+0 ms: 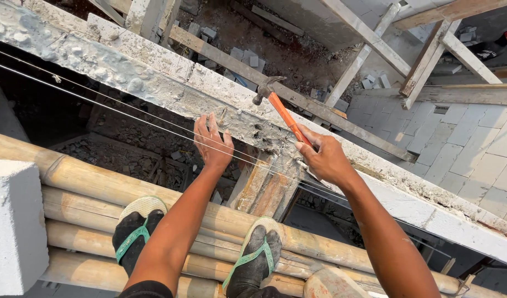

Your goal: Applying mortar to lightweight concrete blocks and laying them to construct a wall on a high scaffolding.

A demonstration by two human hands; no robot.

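My right hand (326, 159) grips the orange handle of a claw hammer (279, 106), whose steel head is raised just above the top of a rough concrete beam (154, 77). My left hand (212, 141) rests flat, fingers spread, on the beam's near edge beside a small nail (222, 115) standing in the concrete. Two thin taut strings (99, 99) run along the beam, passing over my left hand's position. My feet, in dark socks and green-strapped sandals (136, 227), stand on bamboo poles (77, 187).
A white block (13, 221) sits at the left on the bamboo scaffold. Wooden props (264, 185) stand under the beam. Far below are timber braces (424, 60), a light block wall (463, 138), rubble and loose blocks. Open drops lie on both sides of the beam.
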